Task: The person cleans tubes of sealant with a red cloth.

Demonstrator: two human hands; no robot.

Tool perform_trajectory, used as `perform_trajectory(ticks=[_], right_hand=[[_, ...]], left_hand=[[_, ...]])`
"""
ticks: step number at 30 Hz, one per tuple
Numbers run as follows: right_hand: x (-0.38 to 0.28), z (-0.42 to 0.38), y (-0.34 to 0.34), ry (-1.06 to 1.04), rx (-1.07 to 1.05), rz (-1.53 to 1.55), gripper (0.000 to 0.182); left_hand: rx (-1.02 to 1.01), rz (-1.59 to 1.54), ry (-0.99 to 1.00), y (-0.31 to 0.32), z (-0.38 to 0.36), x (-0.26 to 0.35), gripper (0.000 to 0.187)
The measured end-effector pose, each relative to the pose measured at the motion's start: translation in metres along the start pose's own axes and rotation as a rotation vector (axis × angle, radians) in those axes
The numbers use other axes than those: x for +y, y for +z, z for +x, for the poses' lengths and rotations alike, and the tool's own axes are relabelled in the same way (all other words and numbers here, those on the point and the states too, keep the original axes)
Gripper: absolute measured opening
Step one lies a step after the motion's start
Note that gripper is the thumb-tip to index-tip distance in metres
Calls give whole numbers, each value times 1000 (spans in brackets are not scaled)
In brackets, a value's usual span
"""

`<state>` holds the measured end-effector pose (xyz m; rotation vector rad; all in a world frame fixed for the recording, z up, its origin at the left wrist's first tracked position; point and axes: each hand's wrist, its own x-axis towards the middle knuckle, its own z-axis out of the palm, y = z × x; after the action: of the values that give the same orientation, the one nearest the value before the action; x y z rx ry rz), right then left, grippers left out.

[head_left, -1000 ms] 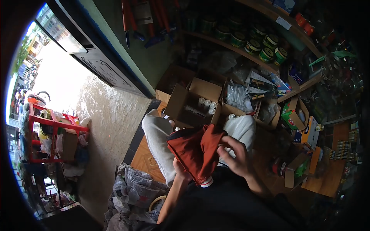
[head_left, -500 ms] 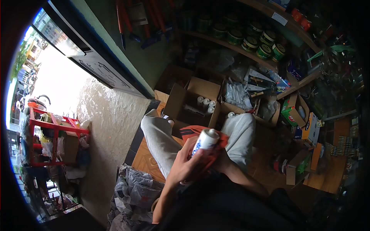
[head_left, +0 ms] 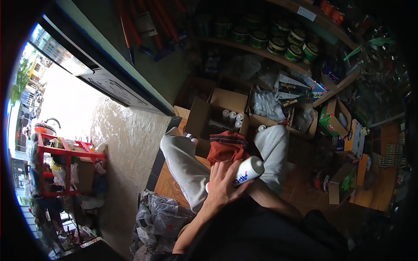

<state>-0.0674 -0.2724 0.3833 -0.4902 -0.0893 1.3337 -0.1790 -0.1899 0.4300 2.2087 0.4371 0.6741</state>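
Note:
My left hand [head_left: 223,182] is closed around a white sealant cartridge [head_left: 250,170] with blue lettering, tilted across my lap with one end pointing to the right. Behind and below it is my right hand [head_left: 257,189], at the bunched lower part of a red cloth [head_left: 226,148] with dark stripes. The cartridge and cloth hide most of its fingers. The cloth spreads forward between my grey-trousered knees. Just beyond it stands an open cardboard box [head_left: 198,117] with several similar white cartridges [head_left: 233,115] upright inside.
Another cartridge [head_left: 261,128] stands upright by my right knee. Clear plastic-wrapped items [head_left: 267,105] fill a box behind it. Green tins [head_left: 294,53] line a shelf. Grey plastic bags [head_left: 163,217] lie at my left, and a red rack [head_left: 58,150] stands near the doorway.
The cartridge has turned from nearly upright to lying more sideways and moved slightly right and nearer to me. The cloth has come away from around it and now spreads forward.

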Motion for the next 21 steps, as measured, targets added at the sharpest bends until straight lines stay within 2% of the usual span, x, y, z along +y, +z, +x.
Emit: perform_trajectory(ticks=[2, 3, 5, 7, 8, 11, 12, 14, 16, 19, 20, 21], right_hand=[[-10, 7, 7, -60, 30, -38, 54], [-16, 8, 13, -98, 50, -80, 54], [-32, 9, 25, -192, 87, -191, 54], [-44, 9, 38, -286, 108, -372, 55], [-45, 11, 45, -333, 104, -513, 55], [-30, 29, 62, -484, -15, -1109, 57], [-17, 31, 67, -546, -68, -1310, 57], [-4, 25, 74, -576, -150, -1519, 58], [-1, 18, 74, -525, -203, -1575, 58], [14, 2, 63, -443, -214, -1471, 57], [15, -2, 64, -397, -212, -1451, 54], [13, -1, 66, -434, -201, -1465, 53]], left_hand=[[74, -241, -157, 3, -4, -9, 66], [188, -365, -217, 5, -4, -18, 55], [310, -996, -651, -4, -6, -14, 50], [375, -1260, -980, -20, 0, -1, 56], [435, -1298, -1002, -16, 0, -11, 58], [236, -1204, -885, 1, -23, -35, 63], [399, -1175, -858, 8, -12, -6, 63], [745, -1068, -775, 50, -52, -40, 63], [565, -1266, -679, 28, -35, -52, 60], [275, -1544, -525, -7, -11, -66, 56], [221, -1529, -469, -15, -6, -63, 55], [271, -1434, -491, -10, -7, -61, 56]])
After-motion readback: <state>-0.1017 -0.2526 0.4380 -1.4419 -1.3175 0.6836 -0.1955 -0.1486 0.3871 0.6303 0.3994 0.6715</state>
